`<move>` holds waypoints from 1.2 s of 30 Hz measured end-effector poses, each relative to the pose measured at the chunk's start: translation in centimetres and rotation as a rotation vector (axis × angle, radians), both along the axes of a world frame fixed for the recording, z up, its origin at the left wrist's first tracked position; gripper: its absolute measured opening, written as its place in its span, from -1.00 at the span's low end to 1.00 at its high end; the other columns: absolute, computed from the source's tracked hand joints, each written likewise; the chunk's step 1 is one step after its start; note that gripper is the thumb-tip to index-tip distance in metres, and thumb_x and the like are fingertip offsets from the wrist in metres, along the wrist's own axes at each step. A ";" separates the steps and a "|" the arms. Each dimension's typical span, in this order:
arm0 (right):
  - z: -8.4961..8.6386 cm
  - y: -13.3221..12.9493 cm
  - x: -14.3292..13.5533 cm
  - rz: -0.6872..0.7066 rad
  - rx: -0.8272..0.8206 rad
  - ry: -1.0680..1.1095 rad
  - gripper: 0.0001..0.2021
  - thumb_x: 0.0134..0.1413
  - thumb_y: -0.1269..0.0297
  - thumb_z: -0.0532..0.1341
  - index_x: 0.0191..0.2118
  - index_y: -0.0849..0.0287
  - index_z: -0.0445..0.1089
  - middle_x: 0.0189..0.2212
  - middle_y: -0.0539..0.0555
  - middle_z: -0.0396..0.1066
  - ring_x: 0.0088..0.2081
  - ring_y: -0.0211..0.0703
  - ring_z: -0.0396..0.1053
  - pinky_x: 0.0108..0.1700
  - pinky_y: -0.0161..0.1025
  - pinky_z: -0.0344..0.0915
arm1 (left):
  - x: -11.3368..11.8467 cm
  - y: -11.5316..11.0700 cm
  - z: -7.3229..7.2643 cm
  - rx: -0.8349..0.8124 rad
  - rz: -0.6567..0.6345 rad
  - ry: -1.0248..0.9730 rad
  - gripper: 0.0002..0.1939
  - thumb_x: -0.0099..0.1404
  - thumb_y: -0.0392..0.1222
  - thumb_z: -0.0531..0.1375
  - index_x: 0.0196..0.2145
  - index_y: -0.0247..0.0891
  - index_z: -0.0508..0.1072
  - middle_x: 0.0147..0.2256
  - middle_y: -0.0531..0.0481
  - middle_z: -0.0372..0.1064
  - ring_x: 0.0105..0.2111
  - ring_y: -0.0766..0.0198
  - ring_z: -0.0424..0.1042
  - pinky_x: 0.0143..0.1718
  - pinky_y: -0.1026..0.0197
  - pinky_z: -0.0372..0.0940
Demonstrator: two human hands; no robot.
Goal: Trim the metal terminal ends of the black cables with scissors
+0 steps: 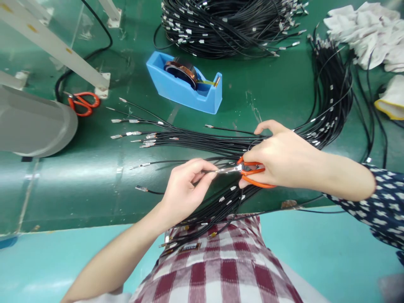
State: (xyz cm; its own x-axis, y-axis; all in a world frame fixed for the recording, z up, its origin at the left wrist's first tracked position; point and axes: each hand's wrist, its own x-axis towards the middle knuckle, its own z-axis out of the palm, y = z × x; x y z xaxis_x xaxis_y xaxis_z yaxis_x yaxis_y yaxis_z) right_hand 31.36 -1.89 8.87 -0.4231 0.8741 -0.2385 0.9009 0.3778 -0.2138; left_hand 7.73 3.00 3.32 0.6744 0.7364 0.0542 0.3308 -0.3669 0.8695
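Note:
My left hand (186, 189) is closed, thumb and finger pinching the end of a thin black cable. The metal blades of orange-handled scissors (257, 173) reach to that pinch. Those scissors are in my right hand (277, 158), whose fingers are wrapped about the handles. Behind both hands, a loose bundle of black cables (195, 141) with small white tags runs left to right across the table. More tagged black cables (214, 206) pass under my hands and hang over the front edge towards the checked apron (214, 269).
A blue tape dispenser (186, 90) stands behind the bundle. Farther back lies a large coil of black cable (221, 29). Another pair of orange scissors (83, 103) rests beside a grey cylindrical object (34, 122) at left. White gloves (369, 33) lie at the back right.

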 end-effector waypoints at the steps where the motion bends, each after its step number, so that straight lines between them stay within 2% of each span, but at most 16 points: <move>1: 0.1 -0.1 0.0 0.001 0.008 -0.005 -0.58 0.20 -0.07 0.16 -0.53 0.11 0.45 -0.62 0.02 0.48 -0.60 -0.23 0.16 0.17 0.06 -0.01 | 0.0 0.0 0.0 -0.001 0.004 -0.004 -0.88 0.31 -0.31 0.18 -0.33 -0.27 0.54 -0.40 -0.01 0.49 -0.48 0.36 0.38 -0.48 0.33 0.22; 8: 0.3 -0.1 -0.3 0.017 -0.010 -0.033 -0.59 0.23 0.05 0.16 -0.59 0.13 0.41 -0.66 0.03 0.45 -0.63 -0.26 0.10 0.12 0.03 0.04 | 0.1 0.0 0.1 0.009 0.006 -0.008 -0.88 0.30 -0.33 0.19 -0.34 -0.27 0.54 -0.40 -0.01 0.49 -0.48 0.37 0.37 -0.49 0.34 0.22; 14: -0.3 -0.2 -0.3 0.024 -0.075 0.043 -0.61 0.25 0.09 0.16 -0.55 0.16 0.43 -0.61 0.01 0.46 -0.63 -0.30 0.03 -0.03 -0.10 0.14 | 0.1 -0.2 0.0 0.039 0.000 -0.030 -0.87 0.30 -0.34 0.18 -0.34 -0.28 0.54 -0.42 0.00 0.48 -0.49 0.38 0.36 -0.49 0.34 0.20; 18: -0.9 -0.3 -0.1 -0.049 -0.146 0.110 -0.63 0.18 0.09 0.23 -0.59 0.14 0.40 -0.69 -0.01 0.35 -0.48 -0.20 0.20 -0.22 -0.22 0.14 | -0.1 -0.2 -0.2 0.060 -0.014 -0.027 -0.87 0.31 -0.34 0.18 -0.35 -0.27 0.53 -0.44 0.00 0.45 -0.49 0.37 0.34 -0.49 0.33 0.19; 20: -1.2 -0.3 0.0 -0.084 -0.199 0.155 -0.59 0.16 0.04 0.23 -0.63 0.13 0.36 -0.70 0.00 0.29 -0.41 -0.16 0.26 -0.32 -0.26 0.08 | -0.1 -0.2 -0.2 0.056 -0.028 -0.028 -0.87 0.33 -0.33 0.18 -0.35 -0.26 0.53 -0.44 0.01 0.44 -0.49 0.37 0.34 -0.48 0.32 0.20; 22: -1.4 -0.3 0.1 -0.102 -0.277 0.218 -0.52 0.15 -0.06 0.22 -0.65 0.14 0.30 -0.72 -0.03 0.23 -0.44 -0.20 0.24 -0.39 -0.28 0.03 | -0.2 -0.1 -0.3 0.053 -0.046 -0.030 -0.86 0.34 -0.32 0.17 -0.34 -0.26 0.53 -0.45 0.01 0.43 -0.50 0.37 0.32 -0.48 0.32 0.21; 28: -2.0 -0.3 0.4 -0.172 -0.593 0.394 -0.47 0.13 -0.21 0.17 -0.59 0.16 0.31 -0.71 -0.15 0.01 -0.62 -0.36 -0.03 -0.52 -0.29 -0.09 | -0.2 -0.2 -0.3 0.073 -0.049 -0.024 -0.87 0.33 -0.31 0.18 -0.33 -0.24 0.54 -0.45 0.02 0.43 -0.51 0.37 0.32 -0.47 0.31 0.22; 30: -2.2 -0.4 0.4 -0.160 -0.551 0.418 -0.46 0.13 -0.22 0.16 -0.60 0.16 0.30 -0.70 -0.16 0.00 -0.61 -0.36 -0.04 -0.51 -0.29 -0.08 | -0.2 -0.2 -0.3 0.066 -0.040 -0.028 -0.87 0.32 -0.32 0.18 -0.34 -0.25 0.54 -0.44 0.01 0.45 -0.50 0.36 0.34 -0.47 0.31 0.23; 32: -2.3 -0.4 0.4 -0.119 -0.441 0.417 -0.45 0.14 -0.22 0.16 -0.62 0.16 0.27 -0.72 -0.16 0.01 -0.60 -0.35 -0.03 -0.46 -0.29 -0.01 | -0.2 -0.2 -0.2 0.044 -0.033 -0.030 -0.87 0.32 -0.33 0.19 -0.34 -0.25 0.54 -0.42 0.00 0.48 -0.47 0.35 0.38 -0.46 0.32 0.25; 36: -1.8 -0.5 0.3 -0.080 -0.260 0.322 -0.45 0.17 -0.17 0.16 -0.64 0.16 0.25 -0.75 -0.17 0.12 -0.62 -0.38 -0.08 -0.15 -0.24 0.12 | -0.2 -0.2 0.0 0.024 -0.029 -0.020 -0.87 0.31 -0.34 0.18 -0.33 -0.26 0.54 -0.39 -0.01 0.50 -0.46 0.36 0.40 -0.46 0.34 0.25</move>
